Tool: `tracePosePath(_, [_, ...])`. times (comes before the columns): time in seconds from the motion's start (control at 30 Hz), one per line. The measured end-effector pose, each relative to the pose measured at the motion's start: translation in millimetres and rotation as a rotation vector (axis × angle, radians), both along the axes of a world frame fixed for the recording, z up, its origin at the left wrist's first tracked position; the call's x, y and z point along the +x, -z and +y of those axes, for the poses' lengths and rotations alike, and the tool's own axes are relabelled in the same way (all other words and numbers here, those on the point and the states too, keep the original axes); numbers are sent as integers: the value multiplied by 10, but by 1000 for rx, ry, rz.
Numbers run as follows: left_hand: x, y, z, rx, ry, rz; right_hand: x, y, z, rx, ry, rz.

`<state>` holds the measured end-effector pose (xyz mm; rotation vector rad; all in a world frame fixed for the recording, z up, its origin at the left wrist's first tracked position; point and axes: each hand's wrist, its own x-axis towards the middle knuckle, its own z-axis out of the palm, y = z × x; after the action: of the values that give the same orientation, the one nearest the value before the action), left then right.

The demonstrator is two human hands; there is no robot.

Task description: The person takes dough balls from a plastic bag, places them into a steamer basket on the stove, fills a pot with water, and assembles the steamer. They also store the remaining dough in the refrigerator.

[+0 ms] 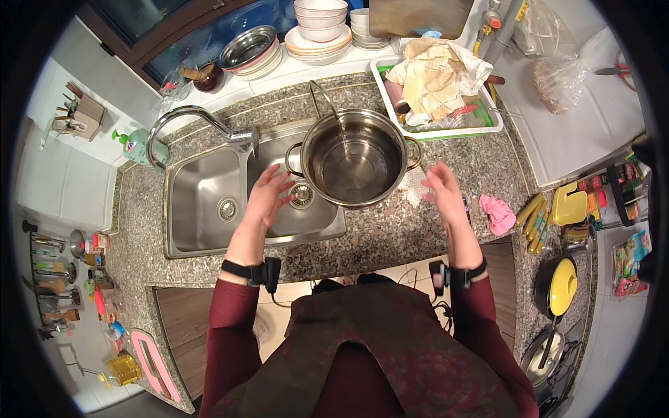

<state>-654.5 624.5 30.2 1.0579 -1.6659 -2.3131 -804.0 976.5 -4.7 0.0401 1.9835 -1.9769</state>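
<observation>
A two-handled stainless steel pot (355, 180) stands in front of me, overlapping the right rim of the double sink (201, 172) and the granite counter. A thin spout (325, 98) reaches over its far rim, and a narrow stream falls into the water inside. My left hand (269, 196) hovers over the right basin, fingers spread, close to the pot's left handle (291, 159). On the other side my right hand (441, 190) is held apart from the right handle (416, 154), fingers spread. Neither hand holds anything.
A chrome faucet (193, 112) arches over the sink. Behind the pot's right side, a white-rimmed tub (439, 133) holds crumpled paper. Stacked bowls (320, 21) line the back ledge. To the right lie a pink cloth (496, 214), bananas (535, 224) and a yellow-lidded pot (563, 287).
</observation>
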Motion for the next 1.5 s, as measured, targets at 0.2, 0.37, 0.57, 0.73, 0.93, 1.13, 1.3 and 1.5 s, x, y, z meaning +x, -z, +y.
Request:
tracePosePath(0.2, [-282, 171, -104, 196, 6, 76, -468, 6, -406, 23, -128, -211])
tracePosePath(0.37, [-355, 150, -214, 107, 34, 26, -472, 86, -473, -16, -67, -187])
tracePosePath(0.57, [-391, -93, -387, 44, 82, 43, -428, 51, -504, -111, -68, -254])
tracePosePath(0.73, [-393, -249, -410, 22, 167, 28, -434, -42, -484, -128, -46, -263])
tracePosePath(0.93, [-415, -228, -482, 37, 188, 31, -413, -74, -480, -115, -9, -238])
tracePosePath(1.13, [-332, 44, -472, 132, 231, 63, -357, -14, -455, -57, -2, -152])
tracePosePath(1.3, [-299, 237, -460, 173, 258, 51, -315, 74, -440, 16, 16, -86])
tracePosePath(1.5, [-313, 260, -559, 201, 338, 58, -355, 138, -410, 86, 18, -63])
